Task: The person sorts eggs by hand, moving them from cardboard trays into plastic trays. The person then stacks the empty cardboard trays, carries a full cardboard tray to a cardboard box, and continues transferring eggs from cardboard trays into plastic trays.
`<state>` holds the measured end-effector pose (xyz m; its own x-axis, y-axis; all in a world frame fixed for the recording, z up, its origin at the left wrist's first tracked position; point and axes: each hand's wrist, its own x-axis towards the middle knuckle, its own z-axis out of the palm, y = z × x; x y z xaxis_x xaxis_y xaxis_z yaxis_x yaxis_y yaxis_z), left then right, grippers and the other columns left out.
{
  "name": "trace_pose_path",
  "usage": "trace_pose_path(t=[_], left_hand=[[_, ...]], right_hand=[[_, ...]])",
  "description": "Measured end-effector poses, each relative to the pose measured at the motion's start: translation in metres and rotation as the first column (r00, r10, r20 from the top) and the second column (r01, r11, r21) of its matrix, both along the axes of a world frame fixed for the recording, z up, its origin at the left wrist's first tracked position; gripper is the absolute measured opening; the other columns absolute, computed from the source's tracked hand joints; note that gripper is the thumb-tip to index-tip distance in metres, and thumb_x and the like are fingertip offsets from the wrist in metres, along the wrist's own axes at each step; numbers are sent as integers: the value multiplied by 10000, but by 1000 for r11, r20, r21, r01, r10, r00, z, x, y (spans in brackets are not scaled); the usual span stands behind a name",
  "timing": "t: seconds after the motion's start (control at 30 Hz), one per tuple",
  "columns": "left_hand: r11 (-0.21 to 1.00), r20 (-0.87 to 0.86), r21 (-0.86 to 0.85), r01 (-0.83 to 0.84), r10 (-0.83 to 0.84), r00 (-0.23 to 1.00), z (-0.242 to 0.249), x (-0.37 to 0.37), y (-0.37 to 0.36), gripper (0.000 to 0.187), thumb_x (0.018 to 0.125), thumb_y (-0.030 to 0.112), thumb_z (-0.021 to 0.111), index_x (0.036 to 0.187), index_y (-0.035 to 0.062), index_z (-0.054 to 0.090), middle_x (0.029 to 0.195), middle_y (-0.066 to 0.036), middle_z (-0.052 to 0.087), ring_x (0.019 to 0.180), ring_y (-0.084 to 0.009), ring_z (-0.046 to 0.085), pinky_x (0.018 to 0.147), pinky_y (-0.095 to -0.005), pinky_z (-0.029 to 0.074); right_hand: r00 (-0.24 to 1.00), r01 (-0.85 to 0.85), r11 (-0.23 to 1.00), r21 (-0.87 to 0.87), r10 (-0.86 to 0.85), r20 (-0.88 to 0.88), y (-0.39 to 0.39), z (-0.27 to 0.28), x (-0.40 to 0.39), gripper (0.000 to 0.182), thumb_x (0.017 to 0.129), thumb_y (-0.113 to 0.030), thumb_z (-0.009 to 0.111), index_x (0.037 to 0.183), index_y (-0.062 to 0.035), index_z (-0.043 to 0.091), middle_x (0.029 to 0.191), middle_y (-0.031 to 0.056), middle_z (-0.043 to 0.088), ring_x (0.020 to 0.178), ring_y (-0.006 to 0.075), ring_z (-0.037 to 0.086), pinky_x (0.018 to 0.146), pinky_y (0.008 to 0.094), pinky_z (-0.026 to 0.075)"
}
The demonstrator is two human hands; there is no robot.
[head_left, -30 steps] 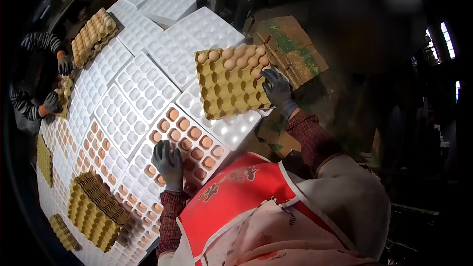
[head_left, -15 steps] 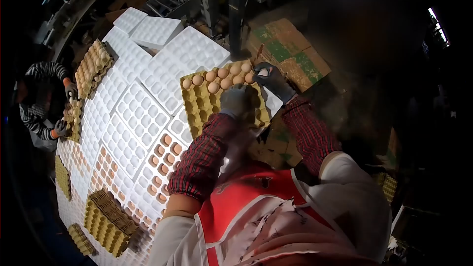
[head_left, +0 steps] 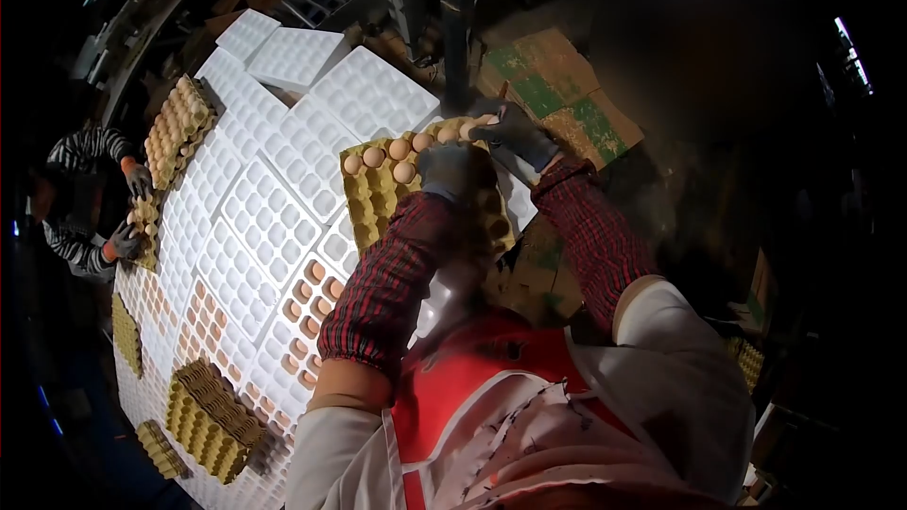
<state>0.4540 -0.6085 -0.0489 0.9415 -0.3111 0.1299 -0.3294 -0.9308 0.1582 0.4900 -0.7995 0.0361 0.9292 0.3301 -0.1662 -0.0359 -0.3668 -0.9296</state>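
A yellow-brown pulp egg tray (head_left: 370,200) lies in front of me, with brown eggs (head_left: 404,172) in its far rows and bare cups nearer me. My left hand (head_left: 450,170), in a grey glove, is over the middle of the tray; its fingers point down and are hidden. My right hand (head_left: 513,134), also gloved, is at the tray's far right corner with its fingers curled round an egg (head_left: 486,121). Under the tray's right side a white foam tray (head_left: 518,200) shows.
White foam trays (head_left: 269,212) spread across the left, some holding eggs. Stacked pulp trays (head_left: 213,420) stand at the lower left. At the far left a co-worker's gloved hands (head_left: 123,241) touch another egg tray. Flattened cardboard (head_left: 557,94) lies beyond, beside a dark post (head_left: 456,28).
My right hand has moved slightly left over the far right corner. My left hand has shifted a little up and left, and fewer eggs show beside it. The co-worker's hands have shifted slightly.
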Motion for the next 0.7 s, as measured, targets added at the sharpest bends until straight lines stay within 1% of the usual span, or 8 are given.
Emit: trace_pose_path(t=[0.1, 0.2, 0.23, 0.33, 0.4, 0.47, 0.53, 0.7], left_hand=[[828, -213, -543, -143, 29, 977, 92, -26, 28, 432, 891, 239, 667, 1296, 89, 651, 1148, -131, 719, 984, -301, 704, 846, -411, 555], [-93, -379, -902, -422, -301, 875, 43, 8, 74, 523, 922, 239, 666, 1398, 41, 577, 1179, -45, 688, 1012, -176, 656, 899, -333, 536], [-86, -483, -837, -540, -349, 803, 70, 7, 77, 454, 922, 226, 672, 1330, 33, 632, 1251, -53, 662, 1067, -167, 634, 912, -315, 526], [583, -319, -797, -154, -190, 929, 27, 58, 64, 369, 913, 227, 659, 1253, 87, 691, 1270, -65, 648, 1072, -212, 637, 900, -345, 530], [986, -217, -169, -9, -28, 976, 93, 37, 27, 335, 799, 306, 753, 1103, 166, 738, 1147, -90, 629, 1052, -321, 635, 859, -455, 528], [996, -211, 62, -61, 72, 975, 97, 33, -2, 343, 823, 364, 735, 1107, 172, 736, 1188, -102, 599, 1062, -343, 605, 827, -467, 520], [992, -156, 108, -58, 74, 985, 84, 38, -14, 347, 851, 404, 697, 1121, 190, 737, 1200, -118, 589, 1053, -366, 585, 814, -475, 514], [997, -133, 57, 58, -50, 990, 93, 37, -2, 377, 846, 443, 677, 1162, 249, 744, 1180, -132, 602, 954, -382, 623, 801, -461, 529]], right_hand=[[918, 26, 643, -766, 287, 272, 30, -10, 19, 353, 882, -224, 677, 1220, -127, 708, 1485, 190, 512, 1197, 344, 622, 1010, 499, 501], [889, -19, 336, -942, 436, 137, 41, -27, 32, 325, 899, -231, 654, 1211, -167, 716, 1527, 156, 480, 1220, 310, 612, 1026, 479, 495], [890, 30, 437, -899, 397, 223, 38, -30, 31, 318, 888, -239, 661, 1191, -165, 724, 1452, 163, 547, 1192, 316, 625, 1000, 470, 507], [929, -47, 588, -807, 322, 181, 28, 8, 13, 321, 912, -251, 647, 1207, -143, 714, 1324, 169, 626, 1136, 344, 644, 962, 502, 510], [932, 0, 907, -421, 152, 328, 7, -7, 0, 351, 935, -299, 670, 1200, -71, 698, 1170, 121, 682, 1056, 316, 668, 874, 475, 537], [971, 60, 984, 165, -96, 220, -5, -28, -10, 384, 951, -320, 675, 1216, -41, 677, 1145, 103, 684, 1017, 280, 679, 804, 430, 563], [949, 216, 740, 637, -6, -315, -10, -19, -40, 464, 961, -336, 682, 1289, -14, 614, 1134, 118, 675, 951, 239, 687, 706, 349, 580], [848, 379, 389, 840, 216, -483, 4, -16, -93, 584, 1011, -448, 594, 1451, -98, 437, 1291, 169, 617, 968, 270, 681, 571, 362, 574]])
